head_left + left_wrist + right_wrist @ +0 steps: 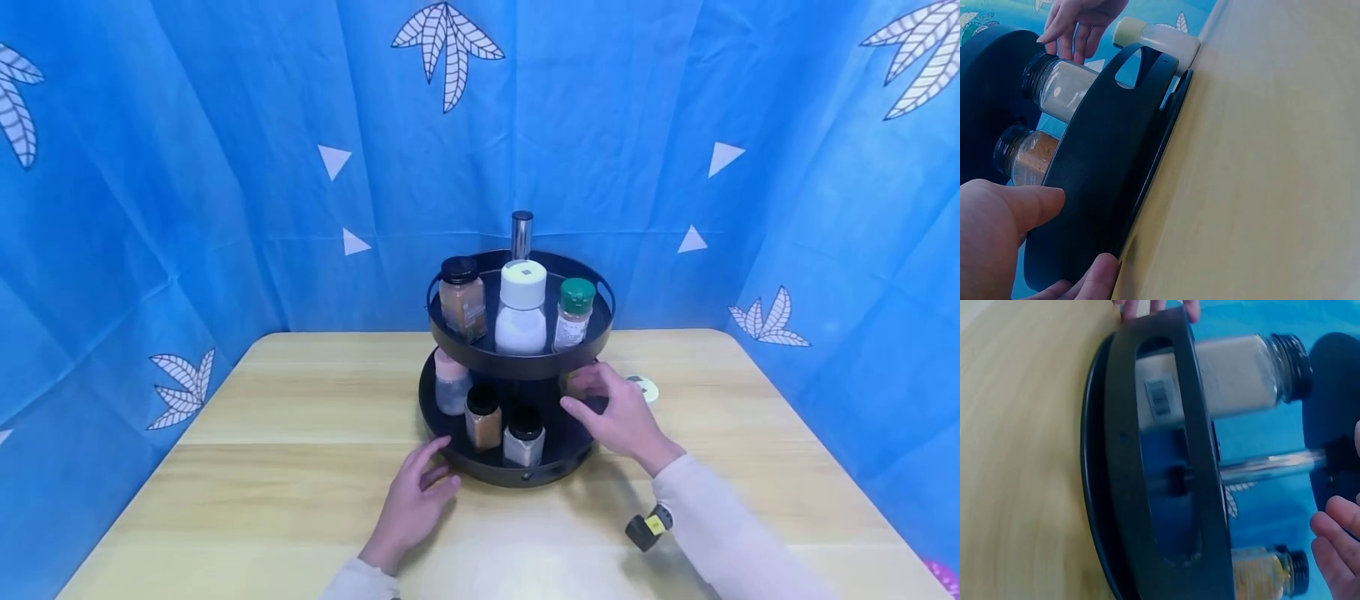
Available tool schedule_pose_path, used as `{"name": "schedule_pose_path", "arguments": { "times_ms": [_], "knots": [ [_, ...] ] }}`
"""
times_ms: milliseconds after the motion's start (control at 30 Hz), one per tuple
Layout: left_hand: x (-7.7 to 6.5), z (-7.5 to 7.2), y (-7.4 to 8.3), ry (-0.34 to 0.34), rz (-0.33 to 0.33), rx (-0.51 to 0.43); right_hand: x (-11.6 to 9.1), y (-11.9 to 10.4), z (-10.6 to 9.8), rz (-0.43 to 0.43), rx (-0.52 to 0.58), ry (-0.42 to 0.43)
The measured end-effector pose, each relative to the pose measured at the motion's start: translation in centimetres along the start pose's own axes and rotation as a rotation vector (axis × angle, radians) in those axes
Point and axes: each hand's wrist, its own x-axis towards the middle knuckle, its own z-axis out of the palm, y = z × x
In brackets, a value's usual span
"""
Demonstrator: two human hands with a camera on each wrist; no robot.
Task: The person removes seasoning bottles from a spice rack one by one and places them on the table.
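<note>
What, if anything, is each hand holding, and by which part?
The right hand, apart from the yellowish jar, holds nothing. The left hand is at the rim of the lower tray; whether it grips cannot be told.

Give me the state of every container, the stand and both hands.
Stand: upright, both tiers loaded
Upper brown jar: lid on, upright
White bottle: capped, upright
Green-lidded shaker: closed, upright
Pink-capped jar: capped, upright
Lower brown jar: lid on, upright
Pale-powder jar: lid on, upright
Yellowish jar: lid on, upright
Table bottle: capped, upright
Left hand: loosely bent, at the stand's lower rim
Right hand: fingers apart, nothing visibly held
</note>
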Motion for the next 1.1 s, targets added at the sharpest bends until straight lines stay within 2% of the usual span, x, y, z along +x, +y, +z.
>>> {"name": "schedule_pose_path", "arguments": {
  "times_ms": [200,333,633,933,1100],
  "knots": [
    [-0.5,0.0,-0.4,0.005,-0.002,0.01,-0.6,-0.5,1.5,0.022,0.011,-0.05],
    [-0.6,0.1,-0.6,0.007,-0.006,0.008,-0.7,-0.7,2.1,0.025,-0.003,-0.045],
    [-0.1,0.2,-0.6,0.005,0.001,-0.031,-0.6,-1.4,2.7,0.037,0.031,-0.076],
    [-0.1,0.1,-0.5,0.003,0.004,-0.018,-1.0,-1.6,3.8,-0.022,0.08,-0.112],
    [-0.2,0.1,-0.3,0.009,0.006,-0.017,-1.4,-1.9,4.3,-0.014,0.037,-0.16]
  ]
}}
